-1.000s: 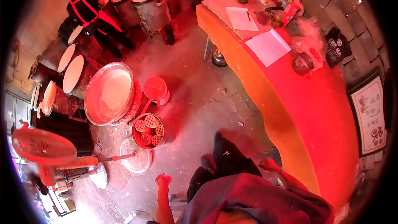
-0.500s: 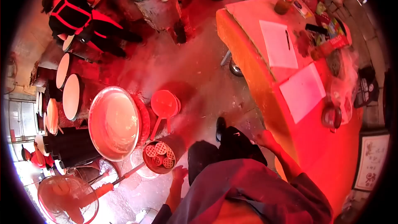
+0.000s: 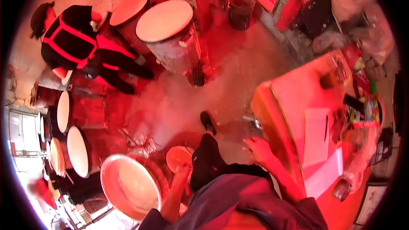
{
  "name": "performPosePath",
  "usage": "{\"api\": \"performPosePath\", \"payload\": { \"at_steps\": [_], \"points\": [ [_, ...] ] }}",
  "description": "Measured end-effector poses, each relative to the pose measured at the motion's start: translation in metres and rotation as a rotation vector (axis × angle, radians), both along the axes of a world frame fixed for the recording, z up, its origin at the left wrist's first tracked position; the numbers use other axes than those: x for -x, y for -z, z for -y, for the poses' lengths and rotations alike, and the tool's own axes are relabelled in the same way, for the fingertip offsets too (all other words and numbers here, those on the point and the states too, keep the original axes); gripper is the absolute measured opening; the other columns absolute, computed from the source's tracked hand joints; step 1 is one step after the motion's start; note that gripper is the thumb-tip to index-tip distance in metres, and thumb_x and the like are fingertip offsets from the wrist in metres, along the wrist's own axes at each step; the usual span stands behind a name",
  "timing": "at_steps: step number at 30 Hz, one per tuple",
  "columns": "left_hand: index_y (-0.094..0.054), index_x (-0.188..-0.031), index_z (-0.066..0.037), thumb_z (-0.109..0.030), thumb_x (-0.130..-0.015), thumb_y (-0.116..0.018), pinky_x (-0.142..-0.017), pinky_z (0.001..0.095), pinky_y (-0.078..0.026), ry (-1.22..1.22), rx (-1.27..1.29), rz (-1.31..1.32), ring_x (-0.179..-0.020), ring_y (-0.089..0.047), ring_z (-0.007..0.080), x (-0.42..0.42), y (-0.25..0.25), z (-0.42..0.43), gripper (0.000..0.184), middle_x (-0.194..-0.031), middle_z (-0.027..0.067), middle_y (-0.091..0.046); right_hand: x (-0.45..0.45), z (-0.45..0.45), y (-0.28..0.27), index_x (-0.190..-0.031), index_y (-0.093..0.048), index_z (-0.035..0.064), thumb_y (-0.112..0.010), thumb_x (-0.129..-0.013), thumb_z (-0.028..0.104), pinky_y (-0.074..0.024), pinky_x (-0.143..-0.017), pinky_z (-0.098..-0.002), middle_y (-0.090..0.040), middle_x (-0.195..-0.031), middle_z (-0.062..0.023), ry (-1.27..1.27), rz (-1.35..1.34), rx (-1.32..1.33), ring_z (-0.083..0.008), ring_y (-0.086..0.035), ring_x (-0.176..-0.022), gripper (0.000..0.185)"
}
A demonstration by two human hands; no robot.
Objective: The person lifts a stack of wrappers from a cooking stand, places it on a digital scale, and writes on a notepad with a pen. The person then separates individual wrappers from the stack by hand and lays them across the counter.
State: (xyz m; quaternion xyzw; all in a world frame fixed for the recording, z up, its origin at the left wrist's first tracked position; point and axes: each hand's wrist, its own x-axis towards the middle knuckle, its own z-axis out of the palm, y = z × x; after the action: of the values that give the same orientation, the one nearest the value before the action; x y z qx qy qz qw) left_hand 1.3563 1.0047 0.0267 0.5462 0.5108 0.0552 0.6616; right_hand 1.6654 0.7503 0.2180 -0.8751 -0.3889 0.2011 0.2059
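My left hand point(image 3: 183, 171) hangs low in front of the round red-lit ladle or lid point(image 3: 178, 155), overlapping it in the view; whether they touch is unclear, and its fingers are blurred. To its left stands a large metal basin point(image 3: 128, 185) with pale contents. My right hand point(image 3: 257, 148) is beside the table's point(image 3: 277, 115) near edge with its fingers apart and nothing in them. On the tabletop lie two white sheets, one with a pen point(image 3: 326, 128) on it.
A person in dark clothes point(image 3: 72, 38) bends over drums at the upper left. Tall drums with round pale lids point(image 3: 165, 20) stand ahead. A dark bucket point(image 3: 241, 10) is at the back. Plastic bags point(image 3: 349, 0) and packets crowd the right.
The view has moved forward past the bucket of perforated cylinders, which is mostly out of sight. The drums and the other person appear nearer. My right hand has moved up beside the table.
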Motion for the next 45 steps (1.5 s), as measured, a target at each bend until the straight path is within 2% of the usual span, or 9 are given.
{"api": "performPosePath", "payload": {
  "at_steps": [2, 4, 14, 26, 31, 36, 40, 43, 45],
  "points": [
    [-0.070, -0.100, -0.003, -0.021, -0.088, -0.069, -0.077, 0.0313, -0.053, -0.001, -0.204, 0.078, -0.082, -0.066, 0.0197, -0.085, -0.026, -0.056, 0.022, -0.088, 0.0078, -0.071, -0.041, -0.041, 0.000, -0.115, -0.064, 0.0087, -0.068, -0.084, 0.026, -0.0533, -0.073, -0.0480, -0.064, -0.097, -0.0199, 0.035, 0.013, 0.018, -0.0405, -0.064, -0.085, 0.036],
    [-0.070, -0.102, -0.004, -0.020, -0.088, -0.070, -0.077, 0.0318, -0.054, 0.257, -0.535, -0.279, -0.084, -0.066, 0.0175, -0.133, -0.039, -0.125, 0.022, -0.089, 0.0081, -0.071, -0.079, -0.073, -0.001, -0.115, -0.064, 0.0091, -0.070, -0.082, 0.024, -0.0536, -0.071, -0.0483, -0.065, -0.093, -0.0195, 0.015, -0.002, -0.013, -0.0411, -0.064, -0.083, 0.037],
    [-0.068, -0.107, -0.005, -0.026, -0.089, -0.068, -0.078, 0.0343, -0.055, 0.558, -0.407, -0.022, -0.086, -0.068, 0.0200, -0.351, -0.126, -0.218, 0.027, -0.091, 0.0114, -0.071, -0.210, -0.154, -0.032, -0.111, -0.067, 0.0084, -0.072, -0.082, 0.023, -0.0527, -0.079, -0.0467, -0.068, -0.098, -0.0211, 0.174, -0.100, 0.046, -0.0402, -0.065, -0.093, 0.032],
    [-0.068, -0.110, -0.006, -0.030, -0.090, -0.066, -0.079, 0.0351, -0.055, 0.806, -0.279, -0.038, -0.087, -0.070, 0.0229, -0.584, -0.170, -0.246, 0.031, -0.094, 0.0141, -0.071, -0.452, -0.174, 0.037, -0.105, -0.069, 0.0002, -0.064, -0.090, 0.021, -0.0540, -0.069, -0.0385, -0.069, -0.086, -0.0212, 0.379, -0.280, -0.023, -0.0325, -0.070, -0.076, 0.026],
    [-0.066, -0.112, -0.005, -0.027, -0.091, -0.064, -0.080, 0.0342, -0.054, 0.677, -0.230, 0.031, -0.086, -0.069, 0.0228, -0.722, -0.169, -0.235, 0.030, -0.093, 0.0132, -0.071, -0.636, -0.218, 0.022, -0.106, -0.070, 0.0025, -0.063, -0.090, 0.024, -0.0538, -0.070, -0.0434, -0.068, -0.084, -0.0231, 0.259, -0.301, 0.094, -0.0412, -0.067, -0.080, 0.028],
    [-0.065, -0.114, -0.002, -0.022, -0.093, -0.065, -0.080, 0.0314, -0.053, 0.608, -0.177, 0.137, -0.089, -0.065, 0.0141, -0.857, -0.181, -0.259, 0.029, -0.096, 0.0061, -0.070, -0.817, -0.357, 0.007, -0.111, -0.067, -0.0007, -0.065, -0.090, 0.024, -0.0532, -0.081, -0.0367, -0.070, -0.104, -0.0196, 0.044, -0.200, -0.344, -0.0295, -0.070, -0.094, 0.033],
    [-0.058, -0.122, 0.001, -0.020, -0.097, -0.060, -0.077, 0.0286, -0.054, 0.270, 0.054, 0.246, -0.088, -0.065, 0.0146, -0.926, -0.180, -0.297, 0.033, -0.097, 0.0076, -0.067, -0.909, -0.490, 0.018, -0.125, -0.061, 0.0021, -0.065, -0.092, 0.028, -0.0527, -0.081, -0.0349, -0.071, -0.094, -0.0114, 0.210, -0.182, -0.449, -0.0224, -0.068, -0.087, 0.042],
    [-0.056, -0.123, 0.000, -0.025, -0.097, -0.062, -0.079, 0.0316, -0.055, -0.020, 0.239, 0.399, -0.091, -0.066, 0.0199, -0.970, -0.192, -0.334, 0.037, -0.098, 0.0102, -0.067, -0.949, -0.553, 0.050, -0.121, -0.061, 0.0011, -0.065, -0.092, 0.030, -0.0535, -0.072, -0.0335, -0.068, -0.086, -0.0091, 0.273, -0.265, -0.345, -0.0208, -0.068, -0.078, 0.041],
    [-0.054, -0.125, 0.000, -0.029, -0.097, -0.060, -0.083, 0.0343, -0.054, -0.171, 0.336, 0.454, -0.095, -0.066, 0.0234, -0.995, -0.192, -0.359, 0.041, -0.100, 0.0122, -0.067, -0.954, -0.570, 0.033, -0.111, -0.063, 0.0023, -0.066, -0.093, 0.032, -0.0539, -0.068, -0.0310, -0.067, -0.083, -0.0079, 0.334, -0.800, -0.269, -0.0183, -0.067, -0.073, 0.035]
  ]
}}
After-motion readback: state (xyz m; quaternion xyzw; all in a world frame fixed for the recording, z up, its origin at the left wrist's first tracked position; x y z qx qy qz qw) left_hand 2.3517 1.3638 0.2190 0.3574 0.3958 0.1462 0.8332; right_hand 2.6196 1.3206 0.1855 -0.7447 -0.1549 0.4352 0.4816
